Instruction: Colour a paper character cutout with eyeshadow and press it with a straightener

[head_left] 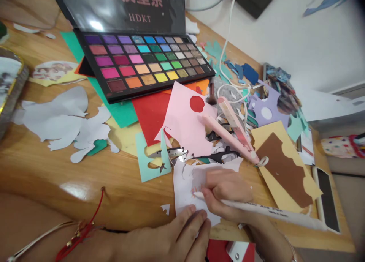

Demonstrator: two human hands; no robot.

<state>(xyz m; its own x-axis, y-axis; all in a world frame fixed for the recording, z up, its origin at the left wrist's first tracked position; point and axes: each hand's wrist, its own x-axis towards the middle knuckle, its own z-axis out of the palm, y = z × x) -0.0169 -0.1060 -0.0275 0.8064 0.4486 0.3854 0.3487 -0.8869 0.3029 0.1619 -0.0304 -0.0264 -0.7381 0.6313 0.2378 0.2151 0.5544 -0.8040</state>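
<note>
Across the wooden table (42, 167) lies a spread of craft litter, and the biggest item on it is an open eyeshadow palette (148, 62) at the top, its dark lid printed with pink Chinese characters, partly cut off by the frame, and "HDKT" beneath; the tray shows 5 rows of coloured pans running from purples and pinks through greens to browns. Left of it sit pale grey paper cut-outs (62, 121). Under the palette's near edge are a green sheet (122, 112), a red sheet (151, 114) and a pink sheet (185, 123) with a round hole showing red through it. To the right lies a yellow card (288, 171) with a brown piece on top, and behind it a lilac card (266, 110) with a round hole. A pink clamp-shaped tool (234, 131) on a white cord rests diagonally between them, and black-handled scissors (196, 155) lie just below the pink sheet.

Near the bottom centre, a white paper scrap (188, 186) lies flat on the table. The left hand (176, 237) presses its fingertips on the scrap's lower edge, fingers flat and holding nothing; a red string bracelet (85, 224) circles that wrist. The right hand (228, 195) is closed around a white pen (270, 210), whose barrel lettering is too blurred to read surely, with the tip touching the scrap.
</note>
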